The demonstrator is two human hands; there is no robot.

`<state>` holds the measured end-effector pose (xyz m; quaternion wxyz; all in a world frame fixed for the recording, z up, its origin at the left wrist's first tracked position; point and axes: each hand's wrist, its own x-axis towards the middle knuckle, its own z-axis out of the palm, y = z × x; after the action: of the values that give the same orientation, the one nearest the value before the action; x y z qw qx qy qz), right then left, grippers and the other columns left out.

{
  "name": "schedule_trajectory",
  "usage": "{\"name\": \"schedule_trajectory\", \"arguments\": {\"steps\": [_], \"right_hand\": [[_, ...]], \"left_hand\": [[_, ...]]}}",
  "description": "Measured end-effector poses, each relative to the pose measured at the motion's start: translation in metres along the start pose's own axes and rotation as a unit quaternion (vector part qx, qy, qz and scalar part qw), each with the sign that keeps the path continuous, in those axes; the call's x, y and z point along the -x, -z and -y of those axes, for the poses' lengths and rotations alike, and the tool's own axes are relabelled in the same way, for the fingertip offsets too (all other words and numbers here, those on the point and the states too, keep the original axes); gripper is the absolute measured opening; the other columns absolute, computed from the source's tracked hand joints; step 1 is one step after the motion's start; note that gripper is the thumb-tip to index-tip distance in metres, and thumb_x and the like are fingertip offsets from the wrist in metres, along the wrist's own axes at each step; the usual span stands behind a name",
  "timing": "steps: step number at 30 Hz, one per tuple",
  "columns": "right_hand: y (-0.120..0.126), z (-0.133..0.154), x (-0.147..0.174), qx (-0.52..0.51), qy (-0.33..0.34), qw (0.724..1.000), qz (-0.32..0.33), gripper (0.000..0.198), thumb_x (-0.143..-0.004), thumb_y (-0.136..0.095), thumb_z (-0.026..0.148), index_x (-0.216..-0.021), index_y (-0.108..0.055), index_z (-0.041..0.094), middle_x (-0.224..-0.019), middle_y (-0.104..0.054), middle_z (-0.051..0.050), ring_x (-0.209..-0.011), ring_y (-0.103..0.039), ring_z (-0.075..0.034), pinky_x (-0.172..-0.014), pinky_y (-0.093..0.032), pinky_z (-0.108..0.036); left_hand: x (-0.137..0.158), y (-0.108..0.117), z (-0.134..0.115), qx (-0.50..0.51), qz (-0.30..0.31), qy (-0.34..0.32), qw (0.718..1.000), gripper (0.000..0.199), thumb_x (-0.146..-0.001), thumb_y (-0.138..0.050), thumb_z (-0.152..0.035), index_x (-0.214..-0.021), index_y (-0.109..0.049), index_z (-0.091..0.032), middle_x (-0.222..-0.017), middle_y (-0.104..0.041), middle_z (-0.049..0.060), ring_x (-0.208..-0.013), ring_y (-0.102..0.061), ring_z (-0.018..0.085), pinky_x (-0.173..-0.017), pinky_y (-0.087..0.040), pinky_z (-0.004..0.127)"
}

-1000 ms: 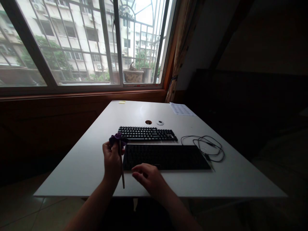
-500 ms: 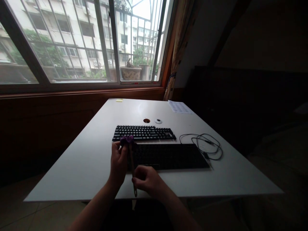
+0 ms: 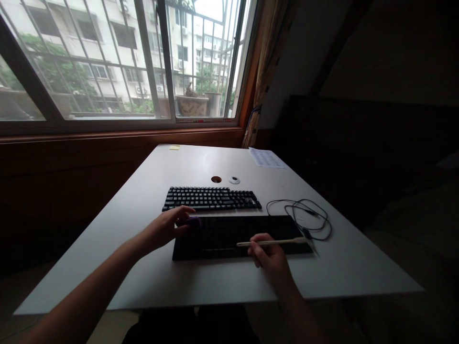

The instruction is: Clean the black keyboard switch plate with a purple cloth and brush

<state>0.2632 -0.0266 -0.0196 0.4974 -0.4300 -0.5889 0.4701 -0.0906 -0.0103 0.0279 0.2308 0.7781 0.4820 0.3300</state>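
Observation:
In the head view a dark keyboard base (image 3: 222, 231) lies flat on the white table, its surface too dark to make out. Over its left end, my left hand (image 3: 172, 222) curls thumb and fingers around a small purple cloth (image 3: 192, 221). My right hand (image 3: 267, 253) is closed on the middle of a slim pale brush (image 3: 281, 241), held level above the right part of the base. The brush's broad flat end points right and its narrow handle end points left. Just beyond the base lies a black keyboard section with rows of keys (image 3: 211, 198).
A coiled black cable (image 3: 311, 215) lies at the right end of the base. Farther back are a round hole (image 3: 216, 179), a white ring-shaped cover (image 3: 234, 180), a printed paper (image 3: 267, 158) and a yellow note (image 3: 174, 147). A barred window stands beyond the white table (image 3: 143, 267).
My right hand has drawn the brush out of the purple cloth and carried it right, turning it from upright to level. My left hand has lowered the cloth over the base's left end.

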Motion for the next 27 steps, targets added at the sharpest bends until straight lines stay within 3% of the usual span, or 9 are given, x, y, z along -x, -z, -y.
{"name": "schedule_trajectory", "arguments": {"steps": [4,6,12,17,23,27], "right_hand": [[-0.005,0.001,0.002,0.014,0.002,1.0,0.018,0.03,-0.097,-0.061,0.049,-0.092,-0.062,0.019,-0.072,-0.069,-0.002,-0.049,-0.052,-0.01,-0.046,-0.039,-0.023],[-0.005,0.001,0.003,0.029,0.004,0.999,0.016,0.032,-0.099,-0.059,0.049,-0.09,-0.063,0.019,-0.072,-0.069,-0.002,-0.051,-0.054,-0.011,-0.048,-0.041,-0.023],[-0.005,0.012,-0.004,0.069,0.016,0.997,0.027,0.033,-0.098,-0.06,0.049,-0.091,-0.069,0.018,-0.071,-0.07,-0.003,-0.056,-0.058,-0.013,-0.05,-0.044,-0.023],[-0.028,0.041,-0.035,0.077,0.045,0.993,0.075,0.03,-0.099,-0.059,0.047,-0.097,-0.073,0.02,-0.073,-0.071,-0.002,-0.056,-0.058,-0.012,-0.049,-0.044,-0.023],[-0.078,0.058,-0.092,0.188,0.155,0.936,0.254,0.028,-0.101,-0.057,0.04,-0.091,-0.074,0.02,-0.08,-0.072,-0.002,-0.068,-0.064,-0.012,-0.065,-0.047,-0.025],[-0.093,0.047,-0.112,0.26,0.162,0.908,0.284,0.031,-0.102,-0.054,0.036,-0.082,-0.069,0.018,-0.079,-0.071,-0.003,-0.073,-0.065,-0.014,-0.066,-0.045,-0.025]], "left_hand": [[-0.011,0.004,0.015,-0.072,0.016,-0.058,0.996,0.047,-0.086,-0.074,-0.028,-0.131,-0.063,-0.029,-0.126,-0.066,0.01,-0.11,-0.064,0.028,-0.095,-0.054,0.042],[-0.013,0.008,0.023,-0.09,0.015,-0.079,0.993,0.045,-0.087,-0.074,-0.029,-0.131,-0.063,-0.03,-0.129,-0.063,0.011,-0.117,-0.061,0.029,-0.099,-0.052,0.043],[-0.018,0.013,0.044,-0.086,0.035,-0.114,0.989,0.021,-0.095,-0.066,-0.029,-0.115,-0.067,-0.023,-0.108,-0.064,0.008,-0.093,-0.063,0.02,-0.079,-0.055,0.032],[-0.03,0.008,0.043,-0.088,0.064,-0.143,0.984,0.008,-0.095,-0.062,-0.022,-0.098,-0.069,-0.021,-0.09,-0.065,0.004,-0.078,-0.06,0.016,-0.068,-0.049,0.025],[-0.032,-0.004,0.045,-0.079,0.022,-0.117,0.99,0.011,-0.091,-0.065,-0.02,-0.101,-0.062,-0.02,-0.084,-0.065,0.0,-0.071,-0.059,0.014,-0.061,-0.044,0.023],[-0.023,-0.01,0.049,-0.076,0.002,-0.105,0.992,0.009,-0.094,-0.064,-0.022,-0.1,-0.058,-0.02,-0.087,-0.064,0.0,-0.074,-0.058,0.015,-0.062,-0.044,0.023]]}}
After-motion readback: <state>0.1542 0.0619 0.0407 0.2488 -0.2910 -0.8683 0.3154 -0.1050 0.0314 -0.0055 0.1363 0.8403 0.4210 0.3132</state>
